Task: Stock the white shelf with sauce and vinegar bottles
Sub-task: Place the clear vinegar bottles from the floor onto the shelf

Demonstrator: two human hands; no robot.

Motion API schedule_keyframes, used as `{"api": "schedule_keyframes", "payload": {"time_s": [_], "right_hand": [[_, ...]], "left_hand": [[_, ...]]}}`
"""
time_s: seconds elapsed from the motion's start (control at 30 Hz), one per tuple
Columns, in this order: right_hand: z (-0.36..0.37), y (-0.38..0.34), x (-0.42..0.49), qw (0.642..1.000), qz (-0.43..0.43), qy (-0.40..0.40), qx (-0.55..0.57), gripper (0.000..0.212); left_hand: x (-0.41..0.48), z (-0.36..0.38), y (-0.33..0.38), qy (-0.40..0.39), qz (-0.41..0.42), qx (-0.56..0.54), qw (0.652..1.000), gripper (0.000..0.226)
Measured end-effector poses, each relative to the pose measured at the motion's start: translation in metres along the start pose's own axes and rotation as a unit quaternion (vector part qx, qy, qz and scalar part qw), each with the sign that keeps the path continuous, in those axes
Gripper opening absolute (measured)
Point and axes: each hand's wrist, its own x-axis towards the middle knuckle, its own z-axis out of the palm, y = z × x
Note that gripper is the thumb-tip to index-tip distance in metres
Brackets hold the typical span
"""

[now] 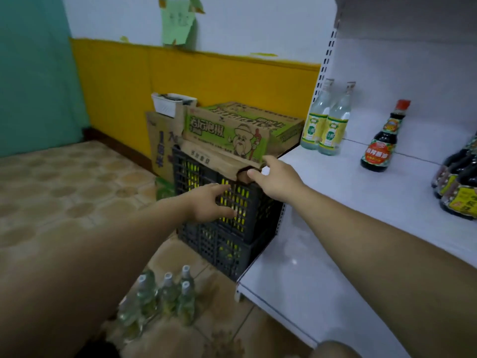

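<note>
Left hand (206, 204), fingers spread, at the black plastic lattice crate (258, 220); right hand (280, 178), fingers spread, touches the brown cardboard flap (219, 161) on top.

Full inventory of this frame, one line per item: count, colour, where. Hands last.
white shelf: one, white, right side
vinegar bottles: two, clear with yellow-green labels, shelf's back left
soy sauce bottle: one, dark with red cap, mid-shelf
dark bottles: at least three, dark, shelf's right edge, cut off
crates: two, black, stacked on the floor left of the shelf
green carton: one, green print, top of the stack
brown cardboard: one, brown, under the carton
floor bottles: at least four, clear, tiled floor before the crates
left hand: fingers spread, at the upper crate's front
right hand: at the cardboard's corner
</note>
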Motion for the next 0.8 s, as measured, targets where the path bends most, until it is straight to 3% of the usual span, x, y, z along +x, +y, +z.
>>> {"api": "schedule_keyframes", "payload": {"time_s": [0.1, 0.37, 0.53, 0.8], "right_hand": [[0.027, -0.008, -0.006, 1.0, -0.013, -0.02, 0.004, 0.073], [0.147, -0.016, -0.01, 0.987, 0.001, -0.161, -0.003, 0.073], [0.237, 0.01, 0.004, 0.974, 0.031, -0.226, 0.0, 0.07], [0.373, 0.068, 0.04, 0.946, 0.072, -0.31, 0.06, 0.058]], "left_hand": [[-0.013, 0.02, -0.024, -0.013, -0.023, -0.002, 1.0, 0.088], [-0.044, 0.098, -0.115, -0.045, -0.127, -0.034, 0.99, 0.086], [-0.022, 0.16, -0.167, -0.112, -0.186, -0.089, 0.972, 0.09], [0.052, 0.249, -0.244, -0.149, -0.251, -0.16, 0.943, 0.087]]}}
